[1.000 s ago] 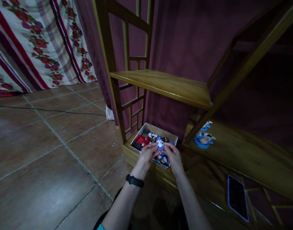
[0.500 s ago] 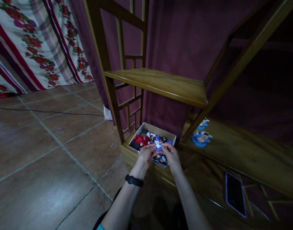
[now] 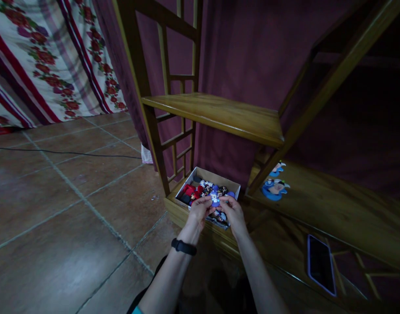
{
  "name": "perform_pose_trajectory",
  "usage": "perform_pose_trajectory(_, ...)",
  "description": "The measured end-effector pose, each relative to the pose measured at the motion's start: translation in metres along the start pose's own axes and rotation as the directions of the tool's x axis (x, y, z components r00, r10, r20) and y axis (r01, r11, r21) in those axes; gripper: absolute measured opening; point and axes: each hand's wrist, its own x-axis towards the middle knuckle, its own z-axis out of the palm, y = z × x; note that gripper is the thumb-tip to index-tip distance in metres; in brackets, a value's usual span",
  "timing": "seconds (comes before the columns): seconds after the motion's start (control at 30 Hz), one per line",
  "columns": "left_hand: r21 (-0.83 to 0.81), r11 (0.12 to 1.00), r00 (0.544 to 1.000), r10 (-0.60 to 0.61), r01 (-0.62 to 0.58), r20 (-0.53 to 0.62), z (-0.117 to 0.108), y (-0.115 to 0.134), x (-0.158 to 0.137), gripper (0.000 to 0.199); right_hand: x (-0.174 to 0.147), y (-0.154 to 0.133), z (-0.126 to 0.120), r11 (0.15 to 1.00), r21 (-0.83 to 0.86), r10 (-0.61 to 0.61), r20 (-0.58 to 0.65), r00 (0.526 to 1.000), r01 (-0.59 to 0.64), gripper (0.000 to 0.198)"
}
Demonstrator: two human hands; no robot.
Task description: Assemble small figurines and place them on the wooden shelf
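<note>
Two hands (image 3: 199, 211) (image 3: 234, 213), fingers (image 3: 204, 201) clamped on one purple figurine (image 3: 214, 198), one box (image 3: 219, 178) below (one phone (image 3: 320, 264) rightward)

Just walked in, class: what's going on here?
A person's left hand and right hand hold a small purple figurine between them, over an open box of mixed figurines low on a wooden shelf unit. Blue-based pieces sit to the right; farther right lies what looks like a phone, screen dark.
</note>
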Motion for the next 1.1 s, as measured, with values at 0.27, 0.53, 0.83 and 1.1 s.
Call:
perform_pose_trajectory(0.27, 0.028, 0.999, 0.999, 0.029, -0.028, -0.036, 0.005, 0.002, -0.004, 0.013, 0.004, 0.002, -0.002, 0.999, -0.033, -0.031, -0.004, 1.0, 0.031, 0.025)
perform_pose_trajectory(0.53, 0.026, 0.994, 0.994, 0.104, -0.103, -0.042, 0.004, 0.001, -0.006, 0.028, 0.003, -0.005, -0.001, 0.995, -0.038, -0.092, 0.003, 0.996, 0.092, 0.032)
perform_pose_trajectory(0.83, -0.004, 0.991, 0.99, 0.137, -0.137, 0.024, 0.003, 0.001, -0.003, 0.027, 0.003, -0.009, -0.001, 0.997, -0.055, -0.058, 0.021, 0.998, 0.059, 0.03)
perform_pose_trajectory(1.1, -0.022, 0.978, 0.978, 0.207, -0.206, 0.016, 0.002, 0.0, -0.002, 0.03, 0.001, -0.004, -0.001, 0.996, 0.085, -0.024, 0.063, 0.998, 0.019, 0.036)
